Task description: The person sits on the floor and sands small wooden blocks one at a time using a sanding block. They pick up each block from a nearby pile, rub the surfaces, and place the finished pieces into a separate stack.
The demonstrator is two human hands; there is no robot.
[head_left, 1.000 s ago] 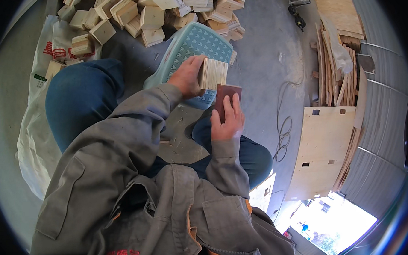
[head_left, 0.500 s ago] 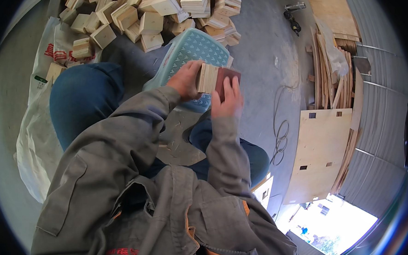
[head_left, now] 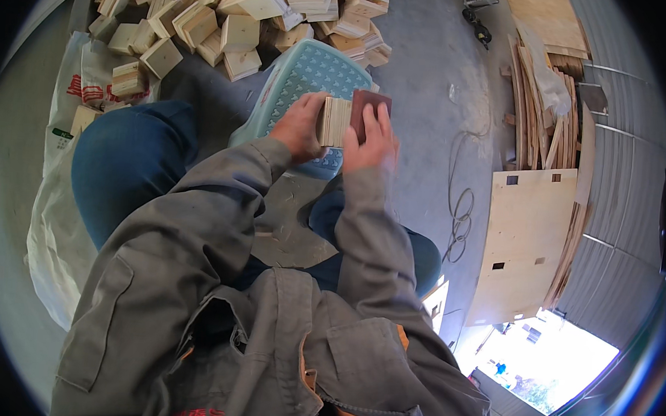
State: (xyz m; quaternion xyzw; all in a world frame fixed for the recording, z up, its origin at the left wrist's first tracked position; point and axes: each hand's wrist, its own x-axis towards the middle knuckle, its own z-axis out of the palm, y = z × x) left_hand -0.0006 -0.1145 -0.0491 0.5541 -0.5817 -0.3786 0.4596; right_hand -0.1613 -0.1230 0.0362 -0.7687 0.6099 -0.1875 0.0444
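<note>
My left hand [head_left: 301,127] is closed around a stack of thin plywood squares [head_left: 337,122], gripping it from the left with the layered edges in view. Against the right side of the stack lies a flat, dark red sanding block [head_left: 367,108]. My right hand [head_left: 373,141] holds this block, fingers spread over its face; the thumb side is near the stack's edge. Both hands are above a light blue plastic stool [head_left: 322,63] with a patterned top, which stands between my knees. Whether the stack rests on the stool I cannot tell.
A heap of plywood square stacks [head_left: 240,34] lies beyond the stool. At left is a white plastic sack [head_left: 54,216]. A cable [head_left: 461,215] coils on the floor at right, near a power tool [head_left: 478,23]. Plywood sheets [head_left: 524,233] lean along the right wall.
The sanding block and my right hand have slid a little away from me along the stack's side. My left hand keeps its grip on the stack. The whole view has shifted slightly.
</note>
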